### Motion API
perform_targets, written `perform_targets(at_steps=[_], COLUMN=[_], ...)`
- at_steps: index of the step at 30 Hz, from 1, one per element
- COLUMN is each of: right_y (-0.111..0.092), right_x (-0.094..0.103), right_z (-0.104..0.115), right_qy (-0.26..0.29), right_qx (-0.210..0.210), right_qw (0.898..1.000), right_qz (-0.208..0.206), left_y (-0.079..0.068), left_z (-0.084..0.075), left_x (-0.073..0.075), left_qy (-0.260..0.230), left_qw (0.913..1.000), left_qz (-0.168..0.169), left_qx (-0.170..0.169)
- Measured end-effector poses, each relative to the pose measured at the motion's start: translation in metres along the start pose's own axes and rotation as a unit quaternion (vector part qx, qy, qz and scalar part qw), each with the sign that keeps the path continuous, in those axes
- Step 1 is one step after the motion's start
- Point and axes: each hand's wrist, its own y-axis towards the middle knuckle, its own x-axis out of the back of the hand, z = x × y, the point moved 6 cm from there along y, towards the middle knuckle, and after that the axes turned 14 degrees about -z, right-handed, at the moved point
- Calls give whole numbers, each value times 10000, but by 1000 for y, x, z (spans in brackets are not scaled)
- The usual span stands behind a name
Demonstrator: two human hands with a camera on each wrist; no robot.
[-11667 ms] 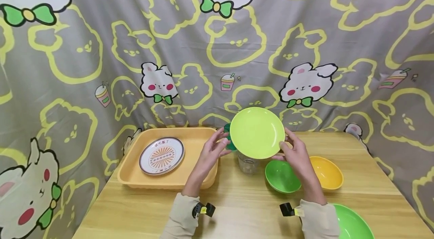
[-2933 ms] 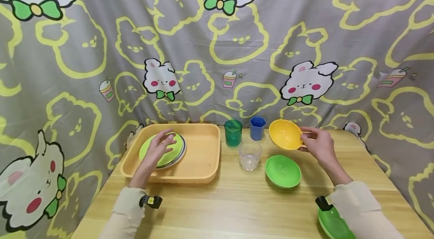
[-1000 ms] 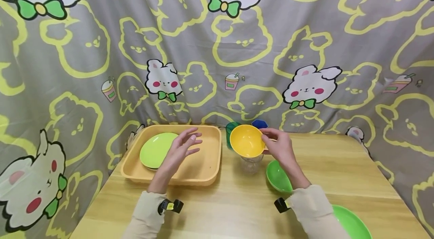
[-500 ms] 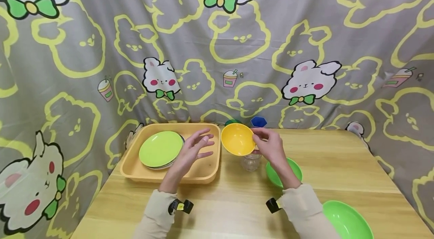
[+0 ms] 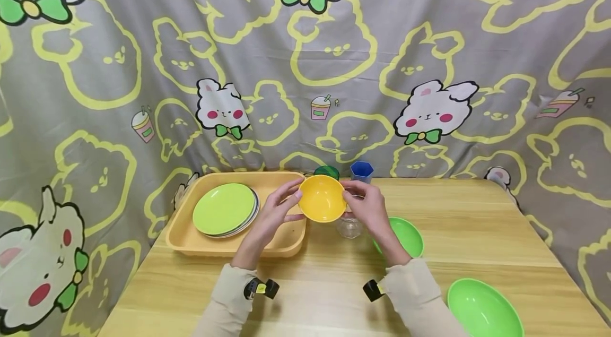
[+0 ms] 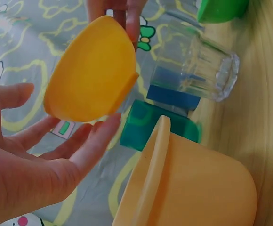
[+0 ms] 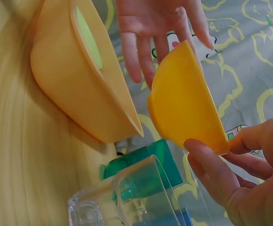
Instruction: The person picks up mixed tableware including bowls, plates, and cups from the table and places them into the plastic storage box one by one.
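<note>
A yellow bowl (image 5: pixel 322 199) is held above the table, its inside facing the head camera. My right hand (image 5: pixel 371 208) pinches its rim, thumb on one side and fingers on the other, as the right wrist view shows. At the bowl's other side is my left hand (image 5: pixel 273 212); its fingers are spread and reach under the bowl, while the thumb stands apart from the rim in the left wrist view. Left of the hands, a light orange tray (image 5: pixel 281 248) bears a lime-green plate (image 5: pixel 223 208) stacked on white plates.
Behind the bowl stand a green cup (image 5: pixel 326 171), a blue cup (image 5: pixel 361 171) and a clear glass (image 5: pixel 350 228). A green bowl (image 5: pixel 408 236) sits right of the glass, partly hidden by my right arm. Nearer the front right lies a larger green dish (image 5: pixel 484 308).
Lifted from the right side, the yellow bowl has come left in my right hand. My left hand has moved right to meet it. Earlier, both hands held the lime-green plate, now in the tray.
</note>
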Motion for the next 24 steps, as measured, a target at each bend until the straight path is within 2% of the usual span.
perform_targets(at_steps=[7,14,24], right_y=[-2,-3,0], right_x=[-4,-7,-10], right_z=[-2,-5,-3], right_qy=[-19,20,-79], right_qx=[1,-74,-160], right_qw=[10000,9999,9990], right_qz=[29,145,419], left_y=[1,3,10], left_z=[2,3,3], left_x=[2,2,5], left_qy=[-114,-12,111], left_qw=[9998,9992,9985], left_qz=[-32,31,-79], left_qx=[138,400,531])
